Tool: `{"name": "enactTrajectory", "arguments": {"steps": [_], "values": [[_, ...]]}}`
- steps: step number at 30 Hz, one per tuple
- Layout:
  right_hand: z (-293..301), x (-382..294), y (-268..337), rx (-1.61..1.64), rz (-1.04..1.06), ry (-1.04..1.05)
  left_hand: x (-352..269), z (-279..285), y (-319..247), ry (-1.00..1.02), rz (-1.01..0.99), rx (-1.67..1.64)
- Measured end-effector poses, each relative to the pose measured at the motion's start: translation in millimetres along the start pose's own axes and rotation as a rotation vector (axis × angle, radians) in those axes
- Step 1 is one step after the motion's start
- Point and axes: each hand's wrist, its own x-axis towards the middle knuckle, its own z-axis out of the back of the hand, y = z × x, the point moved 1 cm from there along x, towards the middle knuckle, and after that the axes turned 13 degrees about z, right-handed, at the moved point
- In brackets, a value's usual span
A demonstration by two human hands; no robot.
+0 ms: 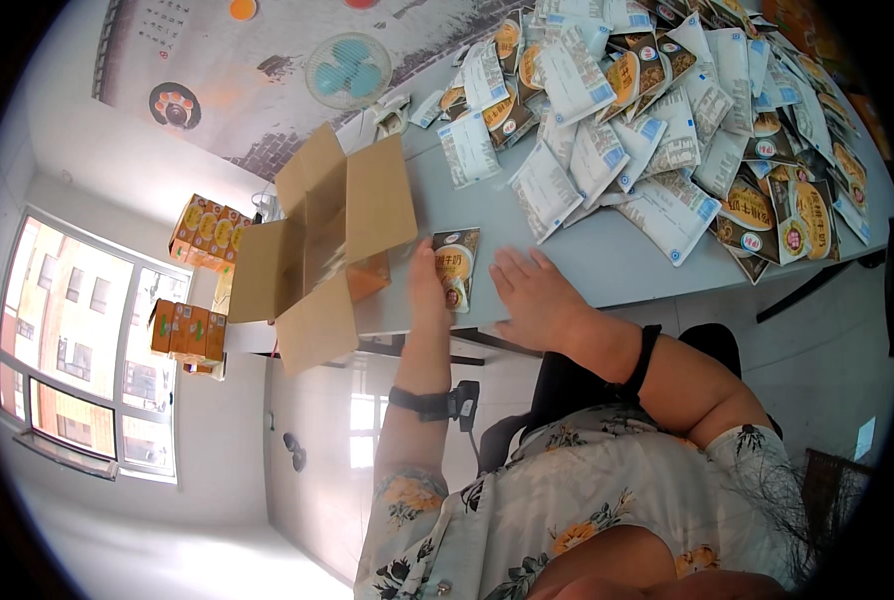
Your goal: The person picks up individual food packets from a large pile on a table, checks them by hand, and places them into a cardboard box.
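Observation:
A brown and yellow printed drink pouch (458, 262) lies on the grey table near its front edge, between my two hands. My left hand (427, 285) stands on its side against the pouch's left edge, fingers together, not gripping it. My right hand (534, 300) is just right of the pouch, palm down with fingers apart, and holds nothing. Left of my left hand is a cardboard box (381, 199) with its flaps spread; its contents show only in part. A large heap of pouches (664, 202), some white side up and some brown side up, covers the right part of the table.
Orange cartons (208, 232) stand beyond the box at the left, with more orange cartons (188, 330) nearer. A fan (348, 71) with blue blades is behind the table. The table's front edge (642, 296) runs close to my right forearm.

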Motion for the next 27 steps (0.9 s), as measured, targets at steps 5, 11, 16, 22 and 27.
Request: {"name": "enactTrajectory", "arguments": {"steps": [5,11,16,22,27], "values": [[0.0,0.1,-2.2,0.009,0.001,0.007,-6.5,19.4,3.5,-0.022,-0.622,0.805],[0.8,-0.7,0.9,0.017,0.009,0.008,-5.4,20.2,-15.8,0.186,-1.029,1.092],[-0.2,0.1,-0.2,0.054,0.005,-0.015,-12.7,11.7,-14.7,0.122,-1.045,1.348],[4.0,-1.0,-1.4,0.097,0.006,-0.048,-15.1,9.1,-8.5,0.074,-1.03,1.386],[-0.6,-1.2,-2.2,0.093,0.022,-0.076,-16.6,12.5,3.9,-0.036,-0.92,1.231]]}}
